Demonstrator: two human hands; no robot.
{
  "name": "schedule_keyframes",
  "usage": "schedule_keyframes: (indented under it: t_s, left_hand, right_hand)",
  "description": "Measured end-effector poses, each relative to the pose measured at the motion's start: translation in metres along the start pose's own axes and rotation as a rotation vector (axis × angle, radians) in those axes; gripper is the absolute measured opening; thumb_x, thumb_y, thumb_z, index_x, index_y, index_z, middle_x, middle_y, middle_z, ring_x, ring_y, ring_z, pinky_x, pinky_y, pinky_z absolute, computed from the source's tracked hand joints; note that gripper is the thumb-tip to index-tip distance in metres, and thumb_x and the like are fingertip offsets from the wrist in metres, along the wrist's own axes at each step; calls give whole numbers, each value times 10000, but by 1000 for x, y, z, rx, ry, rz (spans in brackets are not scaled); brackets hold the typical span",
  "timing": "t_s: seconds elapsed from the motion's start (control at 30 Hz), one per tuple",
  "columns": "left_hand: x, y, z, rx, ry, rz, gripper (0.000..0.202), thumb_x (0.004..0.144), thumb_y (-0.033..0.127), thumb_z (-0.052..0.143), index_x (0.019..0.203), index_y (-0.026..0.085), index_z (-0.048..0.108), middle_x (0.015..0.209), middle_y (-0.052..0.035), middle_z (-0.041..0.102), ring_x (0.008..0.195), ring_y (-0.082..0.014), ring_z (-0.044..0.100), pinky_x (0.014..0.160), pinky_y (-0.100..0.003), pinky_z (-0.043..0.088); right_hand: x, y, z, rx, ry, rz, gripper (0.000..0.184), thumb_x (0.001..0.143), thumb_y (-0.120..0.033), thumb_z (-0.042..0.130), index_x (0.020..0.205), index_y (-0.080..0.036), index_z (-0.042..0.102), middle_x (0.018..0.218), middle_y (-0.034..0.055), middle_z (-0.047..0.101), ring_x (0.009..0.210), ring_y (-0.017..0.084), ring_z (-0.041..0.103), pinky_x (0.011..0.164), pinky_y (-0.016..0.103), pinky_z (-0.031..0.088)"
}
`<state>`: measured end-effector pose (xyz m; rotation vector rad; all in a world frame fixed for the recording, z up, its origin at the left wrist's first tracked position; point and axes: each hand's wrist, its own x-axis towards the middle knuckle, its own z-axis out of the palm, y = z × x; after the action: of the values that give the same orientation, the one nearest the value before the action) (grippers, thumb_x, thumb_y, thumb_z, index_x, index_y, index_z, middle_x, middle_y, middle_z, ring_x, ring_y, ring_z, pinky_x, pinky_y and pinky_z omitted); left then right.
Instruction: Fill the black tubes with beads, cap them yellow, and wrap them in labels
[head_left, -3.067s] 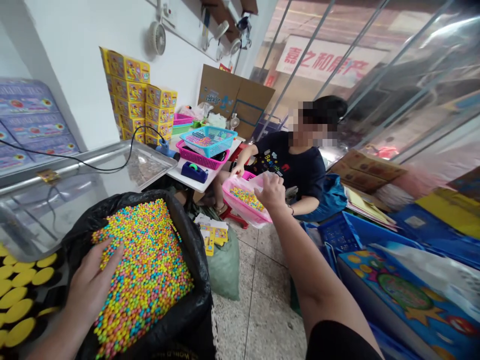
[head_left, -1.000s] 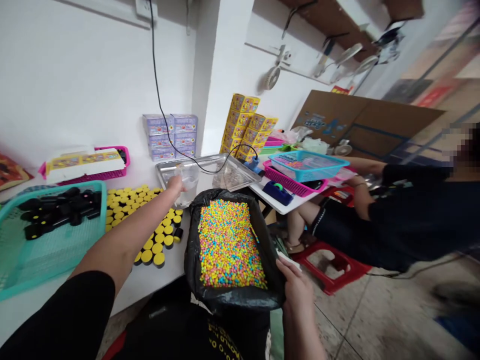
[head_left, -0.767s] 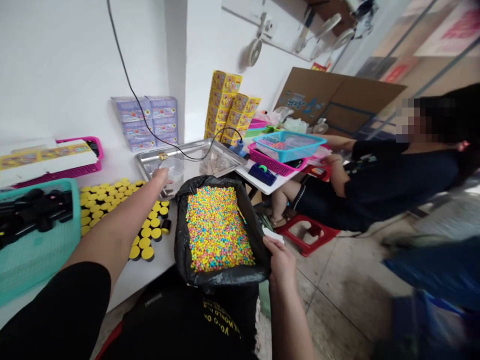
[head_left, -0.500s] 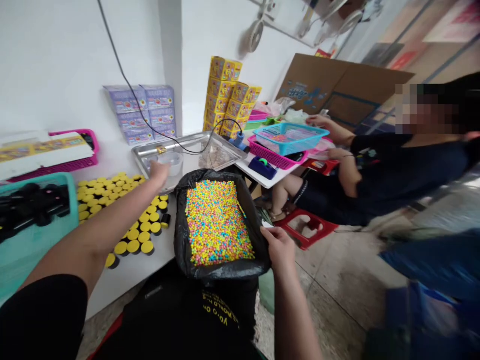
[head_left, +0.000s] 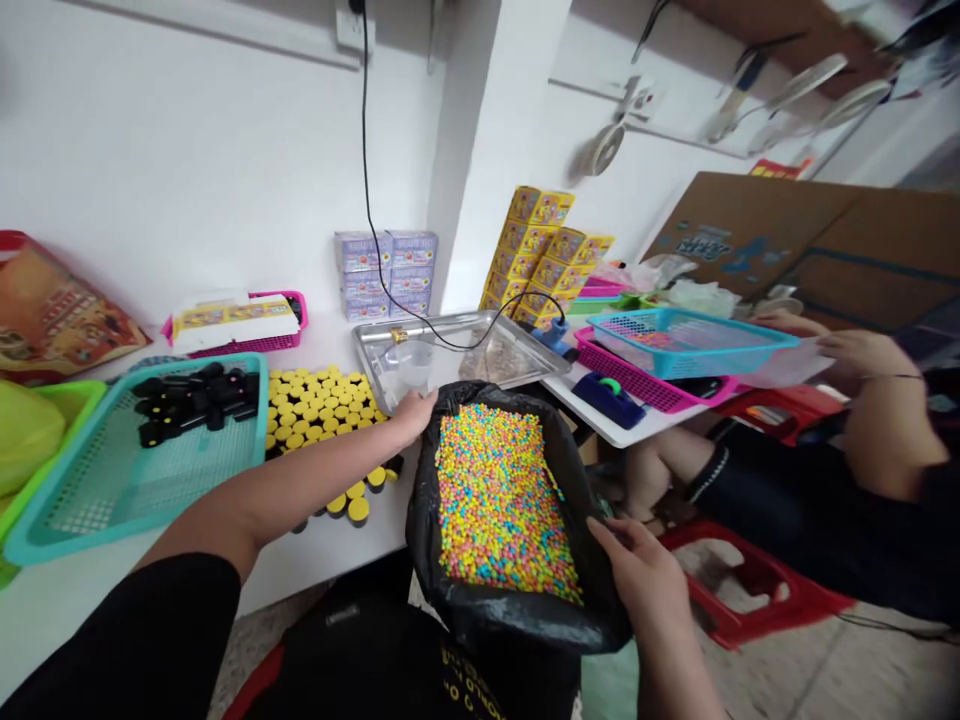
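A black plastic bag (head_left: 426, 520) stands open, full of small round candy-coloured beads (head_left: 502, 510) in yellow, pink and blue. My right hand (head_left: 637, 570) grips the bag's near right rim. My left hand (head_left: 411, 416) rests on the bag's far left rim, fingers flat, with nothing visible in it. Just beyond that hand, a clear plastic cup (head_left: 414, 366) stands on a steel tray (head_left: 450, 335). Many black jars with yellow lids (head_left: 319, 405) stand on the white table left of the bag, some partly hidden behind my left forearm.
A teal mesh basket (head_left: 97, 500) holds black jars at the left. Behind stand purple boxes (head_left: 386, 275) and stacked yellow boxes (head_left: 536, 250). At right, a co-worker's hand (head_left: 862, 352) holds clear plastic beside a blue basket (head_left: 690, 342) in a pink one. A red stool (head_left: 750, 580) is on the floor.
My left hand has come back from over the steel tray to the bag's rim. My right hand stays on the rim as the view swings left and closer to the bag.
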<state>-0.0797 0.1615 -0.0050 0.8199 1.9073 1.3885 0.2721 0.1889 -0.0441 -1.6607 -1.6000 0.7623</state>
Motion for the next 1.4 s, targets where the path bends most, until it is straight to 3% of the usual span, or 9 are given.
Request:
schedule_keyframes:
  t_s: [0.2,0.37,0.43,0.57,0.73,0.87,1.07,1.27,1.4]
  left_hand:
    - [52,18,-24,408,74,142,382,926,356,626,1252,163,579,1244,-103,595,1085,-244,603,922,-457,524]
    - [76,21,-37,621,18,192,180,888,318,660,897,141,629,932,-59,665,953,-217,640,839,-368,509]
    - [83,24,-37,670,-5,208,208,850,312,678,747,175,561,728,-34,631,878,-239,661,742,-309,483]
    - [99,47,-29,717,-118,185,302,822,442,666,729,210,496,533,9,542,548,-230,635,527,-280,424]
    - [113,95,-12,743,-261,198,372,794,537,670,771,206,502,502,12,537,425,-201,579,440,-264,405]
    - [113,114,10,699,-284,235,304,799,417,706,758,192,506,524,19,540,421,-166,564,445,-243,406]
    - [112,105,58,612,-365,272,181,894,279,610,789,169,513,651,22,558,502,-126,578,471,-215,405]
    - [121,96,104,580,-325,270,175,890,292,649,875,129,586,542,56,487,497,-110,526,531,-228,420]
    - [125,89,121,571,-261,263,231,877,352,664,902,124,634,533,43,500,475,-122,537,527,-243,430]
  right_hand:
    - [-27,-10,-3,222,-47,9,642,551,-606,686,986,-135,733,622,29,668,609,226,607,581,343,455]
    - [-46,-10,3,367,37,32,505,557,-578,727,876,-187,760,922,84,758,908,285,679,823,367,527]
    - [-50,-10,5,384,67,41,468,579,-585,718,837,-197,763,907,82,758,918,292,679,833,370,534]
    - [-53,-8,6,396,59,55,463,593,-598,715,818,-197,761,867,84,753,875,291,680,802,364,547]
    - [-55,-2,5,446,-8,94,503,624,-636,735,864,-195,768,918,82,759,915,290,682,820,332,552]
    - [-59,-5,4,459,-23,100,496,629,-645,745,858,-205,767,892,73,755,894,287,682,803,325,561]
    - [-64,-13,8,448,28,108,469,666,-629,707,852,-200,748,870,82,739,855,282,671,755,331,549]
    - [-64,-2,10,444,21,101,448,690,-610,712,882,-208,754,898,78,744,894,287,675,803,333,552]
    - [-60,17,10,456,-59,74,458,703,-607,722,927,-210,767,990,81,755,987,298,676,907,342,539]
